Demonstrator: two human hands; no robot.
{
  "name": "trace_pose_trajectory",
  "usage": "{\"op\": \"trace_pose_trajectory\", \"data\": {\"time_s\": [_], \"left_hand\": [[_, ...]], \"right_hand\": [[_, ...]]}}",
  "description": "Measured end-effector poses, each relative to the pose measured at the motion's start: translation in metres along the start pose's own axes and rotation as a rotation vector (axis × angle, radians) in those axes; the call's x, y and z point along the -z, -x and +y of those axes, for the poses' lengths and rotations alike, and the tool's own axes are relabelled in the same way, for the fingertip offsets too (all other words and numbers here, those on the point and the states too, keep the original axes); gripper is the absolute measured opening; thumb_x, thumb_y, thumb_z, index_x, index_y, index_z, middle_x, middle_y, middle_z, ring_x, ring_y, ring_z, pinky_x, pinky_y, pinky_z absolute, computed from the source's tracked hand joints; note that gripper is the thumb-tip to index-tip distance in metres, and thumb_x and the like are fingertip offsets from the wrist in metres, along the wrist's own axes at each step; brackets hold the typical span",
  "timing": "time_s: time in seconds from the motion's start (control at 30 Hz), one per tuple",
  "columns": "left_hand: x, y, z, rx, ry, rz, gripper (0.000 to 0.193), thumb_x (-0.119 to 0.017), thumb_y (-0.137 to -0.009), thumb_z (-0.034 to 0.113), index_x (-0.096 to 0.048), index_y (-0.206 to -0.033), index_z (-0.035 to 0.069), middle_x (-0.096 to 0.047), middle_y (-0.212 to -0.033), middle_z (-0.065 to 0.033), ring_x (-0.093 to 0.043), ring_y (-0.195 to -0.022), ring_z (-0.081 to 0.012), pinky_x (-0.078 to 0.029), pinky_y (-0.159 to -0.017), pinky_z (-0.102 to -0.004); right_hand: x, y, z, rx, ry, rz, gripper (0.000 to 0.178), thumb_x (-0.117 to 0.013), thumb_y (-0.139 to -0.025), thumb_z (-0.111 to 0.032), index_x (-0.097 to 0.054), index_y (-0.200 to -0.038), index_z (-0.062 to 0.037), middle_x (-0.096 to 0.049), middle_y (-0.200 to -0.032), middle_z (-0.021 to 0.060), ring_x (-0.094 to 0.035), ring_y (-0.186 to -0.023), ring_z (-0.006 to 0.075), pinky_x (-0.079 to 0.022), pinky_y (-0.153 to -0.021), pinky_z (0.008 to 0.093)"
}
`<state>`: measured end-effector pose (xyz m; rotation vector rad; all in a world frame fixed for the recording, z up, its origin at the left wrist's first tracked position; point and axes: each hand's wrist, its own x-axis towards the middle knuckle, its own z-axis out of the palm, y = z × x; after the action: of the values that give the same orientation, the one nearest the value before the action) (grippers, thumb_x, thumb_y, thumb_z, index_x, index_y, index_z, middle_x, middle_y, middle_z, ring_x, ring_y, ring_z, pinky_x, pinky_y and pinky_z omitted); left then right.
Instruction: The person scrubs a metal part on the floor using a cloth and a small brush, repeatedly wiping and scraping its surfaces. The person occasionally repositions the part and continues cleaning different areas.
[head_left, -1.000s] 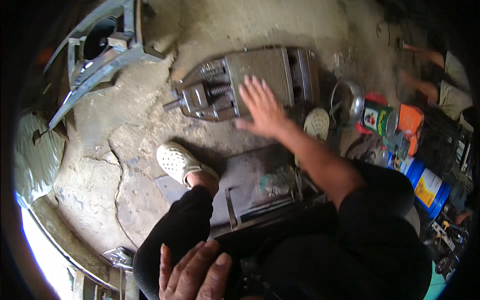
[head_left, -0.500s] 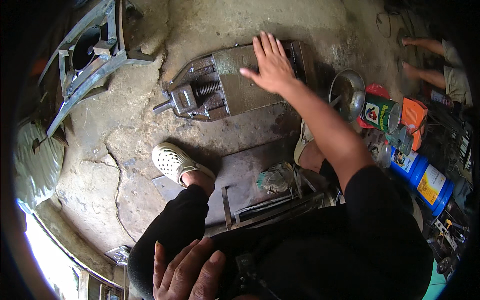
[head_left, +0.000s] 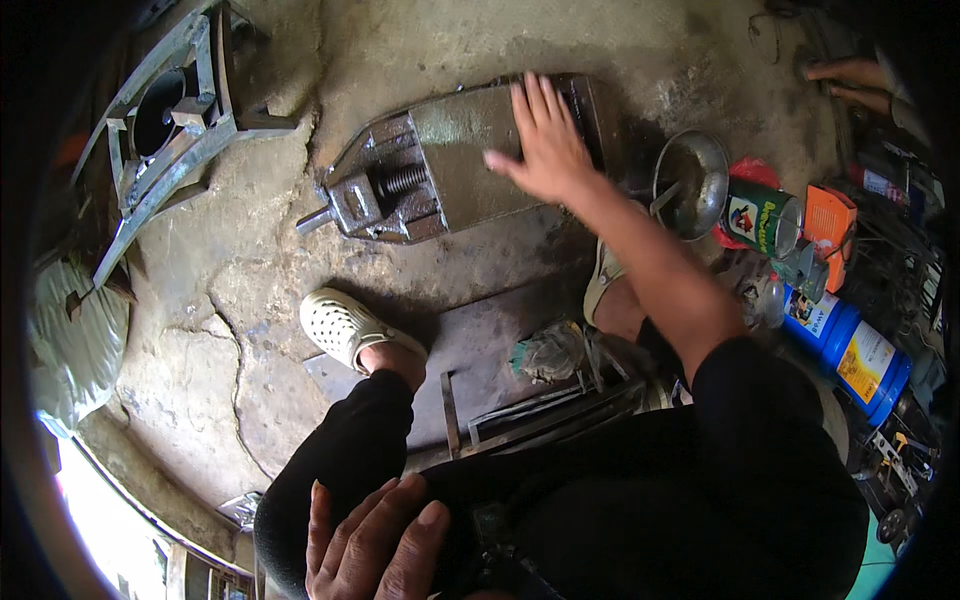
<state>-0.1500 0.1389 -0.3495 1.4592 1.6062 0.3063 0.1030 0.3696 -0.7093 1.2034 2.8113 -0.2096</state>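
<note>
R hand (head_left: 550, 150) on crosswise vise (head_left: 465, 165), screw (head_left: 403, 180) L

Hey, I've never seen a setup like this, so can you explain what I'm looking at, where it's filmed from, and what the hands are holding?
There is no robot here: these are a person's own bare hands. One fisheye camera on the head looks down, so straight edges bend near the rim.

The right hand is spread over the flat top plate of a metal vise on the concrete floor. The left hand lies over the black-clothed left leg. Neither visibly grasps anything; the left palm is hidden.

To the vise's right are a metal bowl and a blue bucket; at upper left is a welded metal frame.
</note>
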Motion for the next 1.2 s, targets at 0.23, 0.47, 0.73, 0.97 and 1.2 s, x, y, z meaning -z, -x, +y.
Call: {"op": "trace_pose_trajectory", "data": {"time_s": [0.23,0.47,0.73,0.97,1.2], "left_hand": [[0.001,0.001,-0.007,-0.011,0.024,-0.055,0.08,-0.068,-0.086,0.06,-0.057,-0.136,-0.001,-0.064,-0.131,-0.0212,-0.062,-0.122,-0.0371,-0.034,-0.112,-0.0595],[0.006,0.005,-0.008,-0.01,0.062,-0.009,0.077,-0.067,-0.087,0.06,-0.058,-0.136,0.0,-0.064,-0.131,-0.0221,-0.062,-0.122,-0.0368,-0.034,-0.112,-0.0591],[0.0,0.01,-0.013,0.018,0.056,0.023,0.082,-0.066,-0.087,0.062,-0.055,-0.138,-0.001,-0.065,-0.13,-0.0212,-0.063,-0.12,-0.0365,-0.035,-0.112,-0.0575],[0.003,0.012,-0.018,0.044,0.032,0.066,0.079,-0.067,-0.085,0.062,-0.059,-0.136,0.001,-0.066,-0.13,-0.0188,-0.064,-0.119,-0.0355,-0.037,-0.11,-0.0586],[0.005,0.023,-0.023,0.077,0.059,0.098,0.077,-0.068,-0.085,0.059,-0.059,-0.136,0.002,-0.066,-0.129,-0.0179,-0.064,-0.119,-0.0348,-0.037,-0.109,-0.0592]], "right_hand": [[0.002,0.032,-0.007,0.005,-0.017,-0.142,0.114,-0.049,-0.087,-0.078,-0.02,-0.156,0.0082,-0.013,-0.163,0.0318,-0.012,-0.153,0.0459,-0.014,-0.124,0.0535],[-0.002,0.027,-0.014,-0.043,-0.009,-0.196,0.114,-0.048,-0.088,-0.078,-0.018,-0.156,0.0082,-0.013,-0.163,0.0307,-0.01,-0.153,0.0437,-0.012,-0.124,0.053],[-0.007,-0.03,-0.004,0.023,0.003,0.101,0.107,-0.049,-0.091,-0.074,-0.021,-0.155,0.0086,-0.019,-0.162,0.0313,-0.016,-0.152,0.0444,-0.012,-0.125,0.0531],[0.001,0.049,-0.039,-0.075,0.059,-0.377,0.117,-0.043,-0.087,-0.082,-0.019,-0.155,0.0095,-0.014,-0.163,0.0312,-0.012,-0.153,0.0443,-0.007,-0.125,0.0516],[-0.011,-0.044,-0.03,-0.031,0.01,0.039,0.112,-0.038,-0.09,-0.08,-0.019,-0.156,0.0073,-0.015,-0.164,0.0297,-0.013,-0.154,0.0415,-0.011,-0.126,0.0517]]}}
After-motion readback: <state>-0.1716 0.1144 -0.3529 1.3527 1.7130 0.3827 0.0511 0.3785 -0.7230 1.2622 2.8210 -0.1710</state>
